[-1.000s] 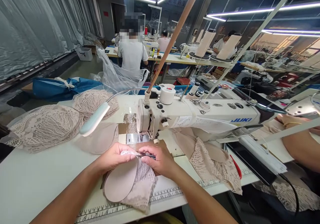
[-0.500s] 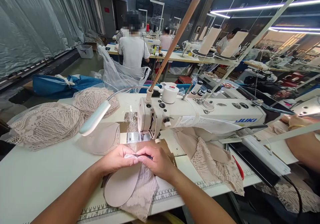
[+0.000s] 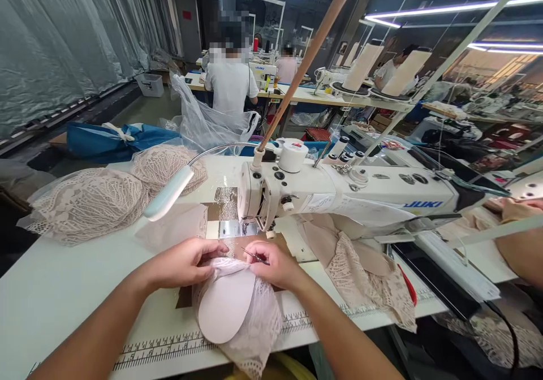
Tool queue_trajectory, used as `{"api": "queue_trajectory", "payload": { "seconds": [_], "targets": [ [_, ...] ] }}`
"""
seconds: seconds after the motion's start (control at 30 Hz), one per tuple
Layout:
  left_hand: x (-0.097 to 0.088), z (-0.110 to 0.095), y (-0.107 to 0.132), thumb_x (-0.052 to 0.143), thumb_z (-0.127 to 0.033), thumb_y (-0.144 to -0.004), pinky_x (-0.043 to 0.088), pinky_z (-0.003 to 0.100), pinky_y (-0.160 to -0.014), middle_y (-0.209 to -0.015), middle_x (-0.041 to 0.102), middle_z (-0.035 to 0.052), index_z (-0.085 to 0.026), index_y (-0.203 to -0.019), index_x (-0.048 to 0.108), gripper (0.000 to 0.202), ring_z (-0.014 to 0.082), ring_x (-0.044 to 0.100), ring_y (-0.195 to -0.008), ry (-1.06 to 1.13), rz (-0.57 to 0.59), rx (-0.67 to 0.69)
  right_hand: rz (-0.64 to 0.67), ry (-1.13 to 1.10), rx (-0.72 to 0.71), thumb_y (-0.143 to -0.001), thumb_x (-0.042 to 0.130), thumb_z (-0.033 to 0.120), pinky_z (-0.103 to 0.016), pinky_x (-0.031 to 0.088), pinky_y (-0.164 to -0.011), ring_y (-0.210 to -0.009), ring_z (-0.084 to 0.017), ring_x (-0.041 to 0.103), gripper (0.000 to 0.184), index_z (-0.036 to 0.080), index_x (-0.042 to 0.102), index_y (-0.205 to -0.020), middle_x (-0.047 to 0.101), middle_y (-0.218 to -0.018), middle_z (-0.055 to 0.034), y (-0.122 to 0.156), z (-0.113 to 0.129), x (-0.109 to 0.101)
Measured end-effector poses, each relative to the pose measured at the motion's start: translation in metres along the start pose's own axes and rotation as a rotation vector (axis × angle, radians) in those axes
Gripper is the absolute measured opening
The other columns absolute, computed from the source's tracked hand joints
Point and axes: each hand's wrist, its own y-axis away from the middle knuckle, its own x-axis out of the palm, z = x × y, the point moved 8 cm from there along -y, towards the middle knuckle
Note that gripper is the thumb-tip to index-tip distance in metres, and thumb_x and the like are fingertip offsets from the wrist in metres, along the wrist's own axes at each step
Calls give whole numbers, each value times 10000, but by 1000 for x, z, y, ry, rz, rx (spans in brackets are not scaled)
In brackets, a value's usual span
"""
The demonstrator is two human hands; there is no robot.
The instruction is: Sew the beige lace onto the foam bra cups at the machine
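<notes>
Lace piece (image 3: 268, 312) with 1 pale cup (image 3: 225, 309) lies just below my fingers, its lower end past the near edge of the table (image 3: 85, 289). From my remote post I see my right hand (image 3: 278, 264) grasping slim dark snips (image 3: 257, 257). My left hand (image 3: 184, 262) has thumb and forefinger parted beside the lace's upper edge; whether its hidden fingers grip, I cannot tell. Beyond both hands' fingertips stands the sewing machine (image 3: 318, 179).
</notes>
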Motion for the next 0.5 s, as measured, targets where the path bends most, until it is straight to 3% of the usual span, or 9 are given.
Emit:
{"api": "queue_trajectory", "payload": {
  "seconds": [0.1,0.17,0.23,0.3,0.4,0.5],
  "targets": [
    [-4,-10,7,558,-335,-820,450,255,-664,-847,653,25,-190,-1067,653,302,204,588,-775,-96,-89,22,49,-34,38,-715,692,273,-226,396,-622,-729,-141,520,182,202,609,-860,595,-840,12,-1,1,8],
    [-8,-13,14,549,-356,-839,472,280,-753,-972,663,52,-204,-1136,629,344,231,597,-889,-96,-192,57,66,-45,51,-764,645,290,-223,367,-598,-703,-134,496,123,197,603,-833,568,-779,21,-1,4,14],
    [-16,-4,25,554,-391,-855,468,304,-834,-1082,644,70,-220,-1211,587,396,245,580,-994,-67,-309,41,70,-58,20,-808,577,258,-223,343,-594,-687,-126,473,88,187,588,-758,531,-718,29,0,10,18],
    [-20,17,37,584,-443,-846,461,325,-878,-1116,634,82,-216,-1227,571,444,251,570,-1037,21,-360,-52,63,-95,-34,-811,566,242,-223,334,-605,-678,-117,452,96,182,579,-737,505,-700,36,3,16,18],
    [-7,50,47,682,-491,-762,459,336,-909,-1143,635,100,-188,-1202,581,544,259,573,-1066,271,-272,-201,61,-163,-97,-797,580,245,-226,342,-634,-679,-115,442,72,180,589,-767,501,-713,35,7,21,17],
    [15,53,41,731,-493,-713,478,303,-825,-1127,641,101,-176,-1216,574,615,243,587,-1022,478,-169,-169,88,-214,-132,-784,588,262,-232,351,-638,-682,-122,454,89,174,599,-789,513,-724,24,10,22,19]
  ]
}}
